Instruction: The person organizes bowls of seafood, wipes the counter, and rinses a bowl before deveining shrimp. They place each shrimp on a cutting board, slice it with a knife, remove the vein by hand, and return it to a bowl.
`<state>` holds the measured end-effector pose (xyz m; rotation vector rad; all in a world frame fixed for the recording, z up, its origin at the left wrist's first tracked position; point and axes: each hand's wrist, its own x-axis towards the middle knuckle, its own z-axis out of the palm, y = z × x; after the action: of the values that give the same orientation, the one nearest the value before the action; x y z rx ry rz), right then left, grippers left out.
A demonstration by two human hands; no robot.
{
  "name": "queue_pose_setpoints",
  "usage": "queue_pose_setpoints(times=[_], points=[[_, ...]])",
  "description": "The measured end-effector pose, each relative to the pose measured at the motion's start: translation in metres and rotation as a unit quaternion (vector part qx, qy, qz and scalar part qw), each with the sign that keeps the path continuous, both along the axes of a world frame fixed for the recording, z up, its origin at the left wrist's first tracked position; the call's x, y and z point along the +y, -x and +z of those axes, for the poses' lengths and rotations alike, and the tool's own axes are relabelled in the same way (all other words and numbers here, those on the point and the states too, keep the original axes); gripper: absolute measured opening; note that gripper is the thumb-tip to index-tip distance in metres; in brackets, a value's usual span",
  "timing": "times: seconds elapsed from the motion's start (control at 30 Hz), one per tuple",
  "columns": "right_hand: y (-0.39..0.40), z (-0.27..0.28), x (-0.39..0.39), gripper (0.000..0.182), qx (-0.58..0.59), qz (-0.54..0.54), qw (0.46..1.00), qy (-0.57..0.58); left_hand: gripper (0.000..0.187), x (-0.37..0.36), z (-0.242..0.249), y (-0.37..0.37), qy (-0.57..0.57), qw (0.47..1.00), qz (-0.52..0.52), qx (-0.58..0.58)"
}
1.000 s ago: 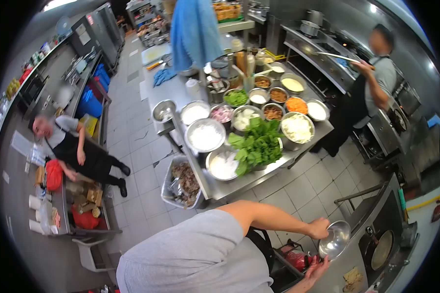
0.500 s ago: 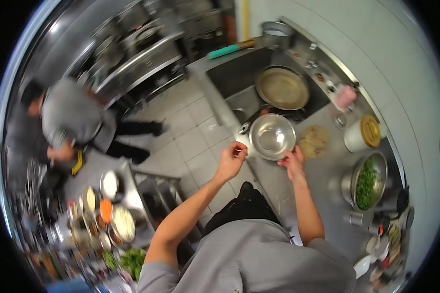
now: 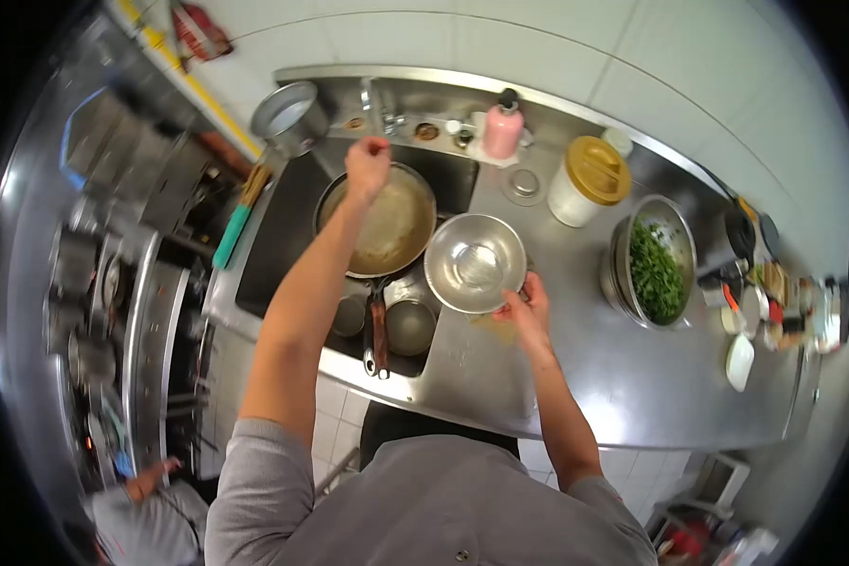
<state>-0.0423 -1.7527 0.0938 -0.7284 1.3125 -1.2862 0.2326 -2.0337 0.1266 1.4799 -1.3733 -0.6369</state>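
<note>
A shiny metal bowl (image 3: 476, 264) is gripped at its lower right rim by my right hand (image 3: 528, 307), over the counter beside the sink. My left hand (image 3: 369, 165) is raised over the far part of the sink, near the faucet (image 3: 375, 106). Its fingers are closed, and whatever they hold, if anything, is hidden. Under that arm a large frying pan (image 3: 391, 226) rests in the sink, with its handle toward me. Smaller round pans (image 3: 410, 326) sit below it.
At the back stand a metal pot (image 3: 291, 118), a pink soap bottle (image 3: 503, 130) and a yellow-lidded tub (image 3: 590, 179). A bowl of chopped greens (image 3: 657, 272) is on the right. A green-handled brush (image 3: 233, 231) lies left. A co-worker (image 3: 151, 519) is at the lower left.
The view has turned toward the sink and wall. My left hand has moved from beside the bowl to over the sink's far side. My right hand still holds the bowl.
</note>
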Motion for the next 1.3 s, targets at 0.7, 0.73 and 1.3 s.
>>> queue_pose_setpoints(times=[0.7,0.73,1.3], points=[[-0.178,-0.028,-0.228,0.028,0.112,-0.166,0.98,-0.013,0.03,-0.092,-0.027,-0.119,-0.279,0.892,-0.357,0.002],[-0.178,-0.029,-0.229,0.029,0.152,-0.177,0.972,0.003,0.025,-0.09,-0.025,-0.122,-0.283,0.895,-0.346,-0.01],[-0.261,0.01,-0.373,0.01,0.511,-0.019,0.844,0.162,0.013,-0.069,-0.058,-0.157,-0.281,0.915,-0.254,0.137]])
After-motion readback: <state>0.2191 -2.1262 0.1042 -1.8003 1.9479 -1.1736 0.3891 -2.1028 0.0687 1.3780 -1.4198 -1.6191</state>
